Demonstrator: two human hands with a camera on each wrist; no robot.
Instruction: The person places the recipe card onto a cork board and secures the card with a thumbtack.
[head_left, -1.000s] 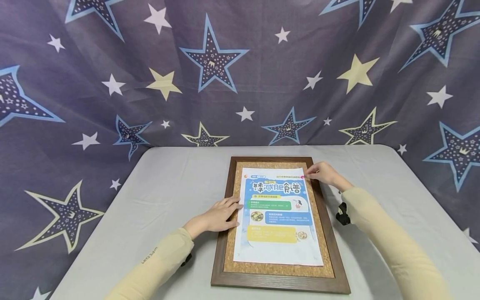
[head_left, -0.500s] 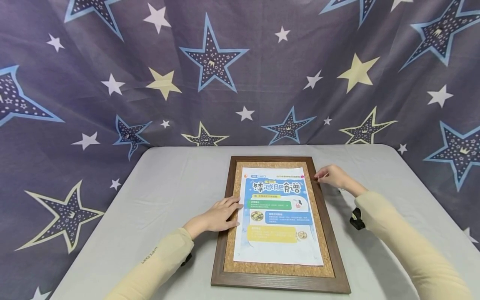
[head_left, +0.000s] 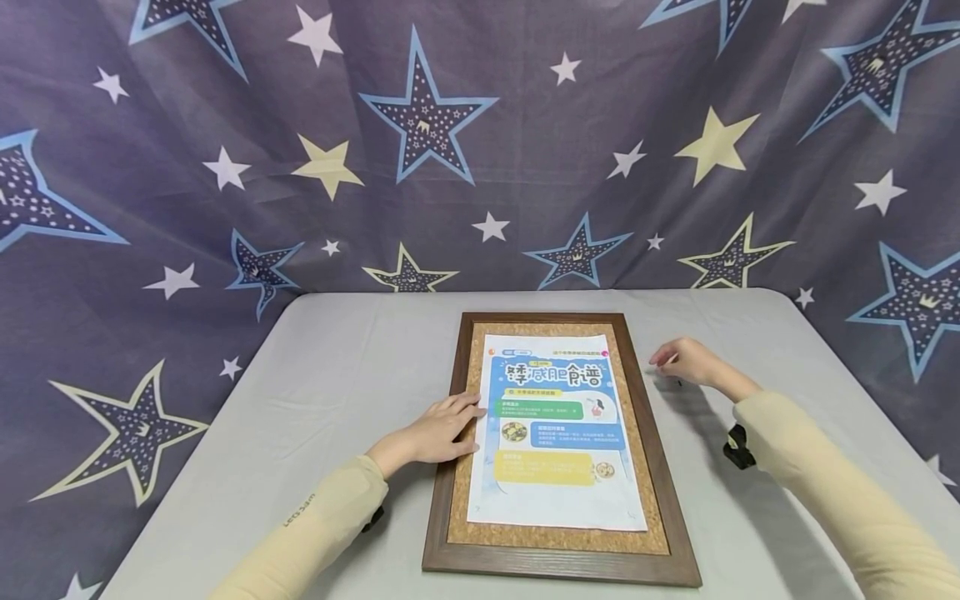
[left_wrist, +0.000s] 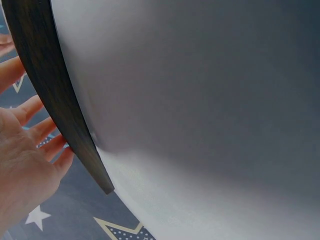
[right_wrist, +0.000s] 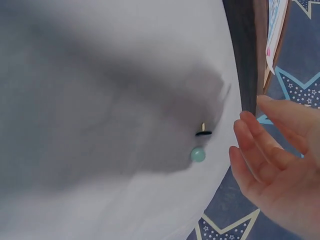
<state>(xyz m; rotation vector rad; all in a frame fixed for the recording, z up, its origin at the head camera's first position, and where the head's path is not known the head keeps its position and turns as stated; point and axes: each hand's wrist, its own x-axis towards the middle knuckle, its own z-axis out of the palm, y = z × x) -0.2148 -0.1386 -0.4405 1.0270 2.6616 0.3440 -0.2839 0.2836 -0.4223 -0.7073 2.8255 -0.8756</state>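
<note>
A cork board (head_left: 656,533) with a brown wooden frame lies on the table. On it is a printed sheet (head_left: 555,504), with an orange thumbtack (head_left: 491,352) at the top left corner and a pink thumbtack (head_left: 604,354) at the top right. My left hand (head_left: 437,429) rests across the frame's left side, fingertips reaching the paper's edge. Right of the board, my right hand (head_left: 688,362) is held over the table with nothing visible in its fingers. Near it, in the right wrist view, lie a dark thumbtack (right_wrist: 203,133), point upward, and a mint-green thumbtack (right_wrist: 198,154).
The table (head_left: 330,367) has a pale grey cover. Behind and beside it hangs a dark curtain (head_left: 525,167) printed with stars. Black wrist straps show under both sleeves, the right one (head_left: 738,448) most plainly.
My right hand has let go of the pink thumbtack at the sheet's top right corner and moved right, off the board and over the table. My left hand and the board have stayed put.
</note>
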